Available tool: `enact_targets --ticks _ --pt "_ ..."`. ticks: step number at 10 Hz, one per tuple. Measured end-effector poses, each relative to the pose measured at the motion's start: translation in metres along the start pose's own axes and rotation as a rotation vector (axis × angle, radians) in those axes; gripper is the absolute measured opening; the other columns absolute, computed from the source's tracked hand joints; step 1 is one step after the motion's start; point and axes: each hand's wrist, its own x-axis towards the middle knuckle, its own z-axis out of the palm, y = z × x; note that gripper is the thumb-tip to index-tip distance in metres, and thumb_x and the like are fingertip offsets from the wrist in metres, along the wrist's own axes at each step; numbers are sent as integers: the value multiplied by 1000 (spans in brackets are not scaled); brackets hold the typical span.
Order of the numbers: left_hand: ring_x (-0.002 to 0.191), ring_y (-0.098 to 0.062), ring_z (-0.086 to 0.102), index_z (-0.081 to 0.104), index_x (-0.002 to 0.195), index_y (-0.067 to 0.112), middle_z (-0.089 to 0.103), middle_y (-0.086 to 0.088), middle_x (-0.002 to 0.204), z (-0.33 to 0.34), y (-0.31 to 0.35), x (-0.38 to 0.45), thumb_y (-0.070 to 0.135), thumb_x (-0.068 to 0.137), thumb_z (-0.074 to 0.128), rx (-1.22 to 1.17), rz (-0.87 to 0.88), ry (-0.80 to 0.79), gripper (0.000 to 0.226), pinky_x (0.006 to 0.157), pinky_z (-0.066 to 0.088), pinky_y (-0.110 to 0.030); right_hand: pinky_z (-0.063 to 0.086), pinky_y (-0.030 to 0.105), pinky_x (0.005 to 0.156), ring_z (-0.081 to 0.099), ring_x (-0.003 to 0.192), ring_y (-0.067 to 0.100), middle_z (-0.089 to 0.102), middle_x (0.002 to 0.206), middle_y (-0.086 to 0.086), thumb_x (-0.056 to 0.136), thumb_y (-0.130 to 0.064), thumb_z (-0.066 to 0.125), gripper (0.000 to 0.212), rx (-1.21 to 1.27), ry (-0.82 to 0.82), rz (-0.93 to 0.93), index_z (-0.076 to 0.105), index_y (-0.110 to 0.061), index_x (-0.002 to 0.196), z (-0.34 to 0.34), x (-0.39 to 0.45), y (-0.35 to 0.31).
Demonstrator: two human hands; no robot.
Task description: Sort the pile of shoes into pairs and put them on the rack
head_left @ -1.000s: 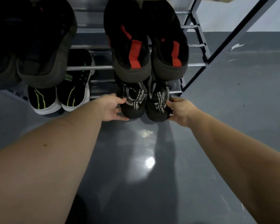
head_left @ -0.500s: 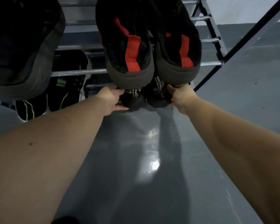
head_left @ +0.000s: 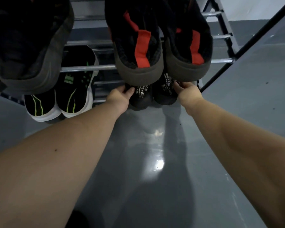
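Beneath the red-tabbed shoes (head_left: 156,46) on the rack (head_left: 87,68), two black lettered shoes (head_left: 152,96) sat side by side. Left hand (head_left: 118,97) gripped the left one's side; right hand (head_left: 187,92) pinched the right one's outer edge.

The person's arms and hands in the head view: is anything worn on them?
Nothing shows. Both forearms are bare up to the picture's edge, with no sleeves, and the left hand and right hand have no gloves. No watch, bracelet or ring is visible.
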Motion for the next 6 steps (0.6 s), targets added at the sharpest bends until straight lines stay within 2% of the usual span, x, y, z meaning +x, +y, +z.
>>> enact_targets --ticks 1,2,3,4,6 --pt "130 -35 42 44 139 17 52 -13 137 3 4 -8 47 94 43 132 -18 -11 54 107 36 -39 40 31 102 52 121 23 57 131 9 97 -21 50 37 -66 -28 -52 50 -7 131 -3 -15 -3" --pt "133 -34 38 31 146 19 45 -14 143 1 17 -29 52 93 40 295 -2 -14 63 109 35 -42 34 24 101 45 132 21 47 144 4 97 -23 49 51 -121 -72 -80 35 -12 145 -11 -35 -5" --pt "141 -29 25 19 151 15 26 -10 155 -5 30 -61 50 95 38 463 116 -60 69 116 25 -39 31 25 106 41 135 22 41 148 2 97 -29 49 60 -262 -94 -108 22 -21 150 -21 -65 -6" --pt "146 -27 15 12 152 14 13 -9 159 -15 41 -98 53 95 36 569 165 -148 73 119 15 -37 39 37 104 45 130 29 38 150 6 97 -39 45 64 -452 -136 -80 15 -26 152 -30 -100 -2" --pt "148 -25 4 4 152 17 -3 -6 160 -45 68 -178 56 95 31 689 263 -234 74 119 7 -35 26 42 114 18 144 30 12 160 6 96 -45 41 72 -852 -177 -216 3 -22 153 -52 -181 -16"
